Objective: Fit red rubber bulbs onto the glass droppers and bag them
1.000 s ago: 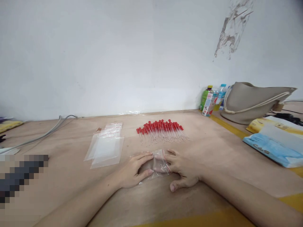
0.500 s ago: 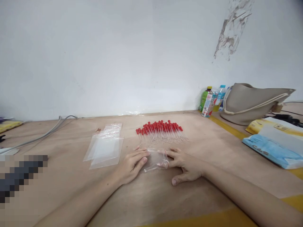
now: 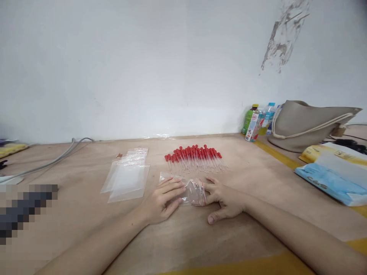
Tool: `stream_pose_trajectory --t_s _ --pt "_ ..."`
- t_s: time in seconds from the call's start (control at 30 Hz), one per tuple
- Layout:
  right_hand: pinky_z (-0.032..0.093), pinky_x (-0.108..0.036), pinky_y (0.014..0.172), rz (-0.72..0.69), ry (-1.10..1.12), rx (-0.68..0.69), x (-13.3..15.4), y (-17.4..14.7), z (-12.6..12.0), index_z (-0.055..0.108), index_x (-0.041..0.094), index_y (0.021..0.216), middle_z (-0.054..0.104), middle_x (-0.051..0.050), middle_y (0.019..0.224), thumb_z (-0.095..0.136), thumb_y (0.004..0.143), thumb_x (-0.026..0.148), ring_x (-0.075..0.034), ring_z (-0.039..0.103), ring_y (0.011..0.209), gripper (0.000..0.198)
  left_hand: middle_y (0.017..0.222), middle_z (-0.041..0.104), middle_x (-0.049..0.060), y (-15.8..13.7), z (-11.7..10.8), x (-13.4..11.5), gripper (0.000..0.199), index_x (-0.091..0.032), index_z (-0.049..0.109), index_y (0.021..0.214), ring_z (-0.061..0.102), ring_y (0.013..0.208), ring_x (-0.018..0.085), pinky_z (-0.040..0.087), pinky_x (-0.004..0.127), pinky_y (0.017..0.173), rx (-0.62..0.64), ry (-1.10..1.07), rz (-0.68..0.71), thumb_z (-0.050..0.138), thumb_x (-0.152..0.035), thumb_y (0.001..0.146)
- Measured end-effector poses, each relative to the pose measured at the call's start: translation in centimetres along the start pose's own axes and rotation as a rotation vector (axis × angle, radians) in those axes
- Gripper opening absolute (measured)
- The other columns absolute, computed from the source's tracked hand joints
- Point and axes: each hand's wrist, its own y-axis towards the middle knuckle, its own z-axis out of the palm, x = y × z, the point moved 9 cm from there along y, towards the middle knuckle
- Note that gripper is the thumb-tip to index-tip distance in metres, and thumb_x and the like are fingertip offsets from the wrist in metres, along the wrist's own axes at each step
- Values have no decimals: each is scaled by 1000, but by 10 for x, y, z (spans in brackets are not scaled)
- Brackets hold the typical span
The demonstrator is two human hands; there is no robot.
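A clear zip-lock bag with a red strip lies on the table in front of me, its film wrinkled near the strip. My left hand rests on the bag's left part, palm down with fingers stretched out. At the strip end is my right hand, its fingers spread and the thumb apart on the table. Its fingertips touch the bag's edge; I cannot tell whether any are inside. Just behind the bag lies a pile of clear plastic droppers with red bulbs.
More zip-lock bags lie overlapping to the left. A grey cable runs along the far left. Bottles, a taupe bag and a blue tissue pack stand or lie at right. A white wall closes the back.
My left hand now lies further over the bag, fingers flatter, and the bag's left corner shows behind it. The film has bunched towards the strip. My right hand has barely moved.
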Motion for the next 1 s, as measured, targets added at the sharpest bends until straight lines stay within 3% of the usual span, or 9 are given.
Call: stream_pose_trajectory --t_s 0.1,0.2,0.3,0.43,0.53,0.7,0.8,0.87,1.0 --pt "1 -52 100 -6 5 -12 1 0 -1 48 34 119 22 -6 142 58 69 54 -27 23 127 54 116 57 6 1 1 -4 36 -21 51 117 48 111 19 33 42 101 18 -9 23 50 -16 81" --pt "6 -51 100 5 22 -64 -2 -2 -4 52 32 115 25 -8 140 59 68 53 -27 27 125 52 122 52 6 3 8 -1 41 -22 44 124 47 113 18 38 38 97 132 -88 -42 44 -16 83" --pt "12 -48 99 34 40 -160 -10 -5 -10 61 29 105 40 -9 132 58 70 50 -25 37 119 41 125 50 6 1 16 8 42 -23 41 126 47 114 18 40 36 95 240 -128 -163 42 -20 85" --pt "23 -42 95 111 60 -368 -25 -12 -23 68 24 86 64 -6 98 54 77 41 -18 56 94 23 124 51 6 -3 19 17 37 -23 49 121 46 114 20 39 38 96 264 -129 -244 45 -27 84" --pt "33 -35 83 268 -29 -592 -46 -20 -39 67 23 80 66 -4 81 51 79 36 -16 57 78 21 121 53 7 -3 16 18 36 -23 51 119 48 112 21 40 39 95 240 -134 -261 46 -29 84" --pt "36 -31 73 711 -197 -886 -106 -35 -79 65 20 80 62 -4 76 47 78 33 -17 54 76 22 118 55 7 -1 14 16 35 -22 52 117 49 110 21 40 42 94 247 -130 -267 47 -30 83" --pt "36 -33 77 922 -227 -885 -146 -29 -100 65 20 90 61 -6 87 46 77 35 -19 53 84 27 117 56 7 0 13 14 34 -23 52 118 50 109 21 40 41 94 245 -147 -242 45 -25 84" --pt "33 -40 82 975 -223 -882 -165 -19 -110 64 19 97 58 -11 98 47 76 41 -24 50 94 35 117 56 6 -1 14 14 36 -24 52 118 49 109 20 39 41 94 247 -158 -242 47 -24 82" --pt "21 -52 90 1044 -80 -901 -191 -3 -111 69 19 80 57 -13 104 57 68 44 -31 41 107 30 120 54 5 -4 15 16 38 -24 51 119 48 111 20 39 38 95 272 -162 -259 48 -25 81"
